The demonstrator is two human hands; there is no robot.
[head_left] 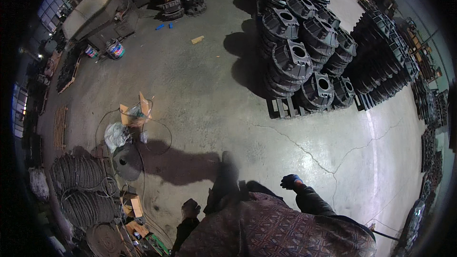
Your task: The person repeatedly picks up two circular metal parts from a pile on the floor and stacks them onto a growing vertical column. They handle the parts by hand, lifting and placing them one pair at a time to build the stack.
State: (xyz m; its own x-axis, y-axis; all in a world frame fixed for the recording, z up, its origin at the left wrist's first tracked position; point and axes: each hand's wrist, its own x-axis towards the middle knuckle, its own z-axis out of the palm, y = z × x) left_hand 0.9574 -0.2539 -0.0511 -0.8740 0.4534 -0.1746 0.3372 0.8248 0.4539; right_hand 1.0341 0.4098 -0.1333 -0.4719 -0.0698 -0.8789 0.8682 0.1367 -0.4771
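Observation:
My left hand (191, 208), in a dark glove and deep shade, hangs beside my body. Its rounded outline looks closed, with nothing showing in it. On the other side, my right hand (290, 182) wears a dark blue glove and is held out over the concrete floor (266, 150). Its fingers curve loosely, a little apart, around nothing. Neither hand touches anything. Nearest to my left hand are a cardboard box (136, 205) and coiled cables on the left. A patterned apron (281, 223) covers my front.
Dark cast housings (290, 62) stand stacked on a pallet (284, 109) ahead right. At left lie ribbed round stacks (78, 171), a dark disc (127, 162), a white plastic bag (116, 135) and an open carton (137, 114). Paint buckets (115, 49) stand farther off.

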